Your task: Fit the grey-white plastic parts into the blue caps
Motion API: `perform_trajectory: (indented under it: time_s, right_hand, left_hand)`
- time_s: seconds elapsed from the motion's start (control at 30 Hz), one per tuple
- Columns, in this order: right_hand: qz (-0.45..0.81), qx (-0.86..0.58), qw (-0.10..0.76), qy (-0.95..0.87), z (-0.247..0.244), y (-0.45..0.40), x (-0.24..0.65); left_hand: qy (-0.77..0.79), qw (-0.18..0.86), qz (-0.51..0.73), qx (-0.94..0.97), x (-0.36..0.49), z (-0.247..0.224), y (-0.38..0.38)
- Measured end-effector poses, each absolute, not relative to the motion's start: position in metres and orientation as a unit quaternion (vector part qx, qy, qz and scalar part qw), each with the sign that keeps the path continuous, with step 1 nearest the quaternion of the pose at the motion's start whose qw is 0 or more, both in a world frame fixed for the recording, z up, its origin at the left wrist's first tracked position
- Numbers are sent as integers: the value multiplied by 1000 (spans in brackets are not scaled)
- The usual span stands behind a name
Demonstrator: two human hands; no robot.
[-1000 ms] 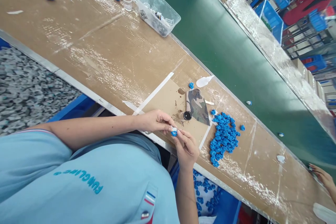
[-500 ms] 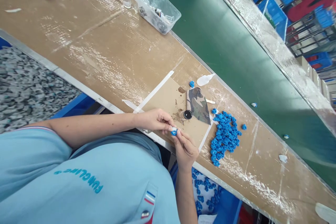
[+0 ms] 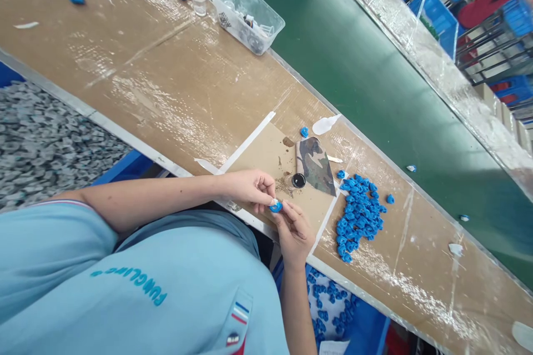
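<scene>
A small blue and white piece point(image 3: 275, 206) is held between the fingertips of both hands, just over the table's near edge. My left hand point(image 3: 252, 188) pinches it from the left, with thumb and fingers bent. From the right, my right hand point(image 3: 295, 230) grips the same piece between thumb and forefinger. Beyond them stands a small clear cup with dark contents point(image 3: 298, 181), beside a camouflage-patterned cloth point(image 3: 315, 165). Many blue pieces point(image 3: 358, 213) lie heaped on the table to the right of my hands.
A clear plastic box point(image 3: 247, 16) with small items stands at the far edge, next to a small clear cup point(image 3: 199, 3). A green belt point(image 3: 353, 77) runs behind the brown table point(image 3: 166, 89). Below the near edge are bins of grey pieces point(image 3: 50, 144) and blue pieces point(image 3: 328, 299).
The held piece has tilted slightly between my fingertips, and more of its blue side shows. Two small pieces on the green belt have shifted toward the lower right. The view has moved a little.
</scene>
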State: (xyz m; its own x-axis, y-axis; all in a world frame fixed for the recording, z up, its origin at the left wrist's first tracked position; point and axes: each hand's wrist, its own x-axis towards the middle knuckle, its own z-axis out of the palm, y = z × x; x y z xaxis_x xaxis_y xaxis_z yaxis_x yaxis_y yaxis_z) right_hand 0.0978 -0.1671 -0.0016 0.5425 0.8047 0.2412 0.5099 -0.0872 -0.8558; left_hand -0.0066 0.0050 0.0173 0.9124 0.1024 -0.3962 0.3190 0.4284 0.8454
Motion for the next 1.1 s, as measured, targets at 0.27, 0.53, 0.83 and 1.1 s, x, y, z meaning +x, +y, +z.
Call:
perform_trajectory:
  time_s: [0.27,0.53,0.83,1.1]
  right_hand:
    - [134,-704,531,-452,-7,-166,100]
    - [151,-708,522,-451,-5,-166,102]
    - [167,-690,536,-456,-7,-168,104]
    - [181,-686,540,-454,-9,-168,106]
  left_hand:
    - [186,849,-79,488,-4,16,8]
    - [211,859,-99,457,-3,18,9]
    - [239,840,-109,474,-1,21,6]
    - [242,835,-114,482,0,22,5]
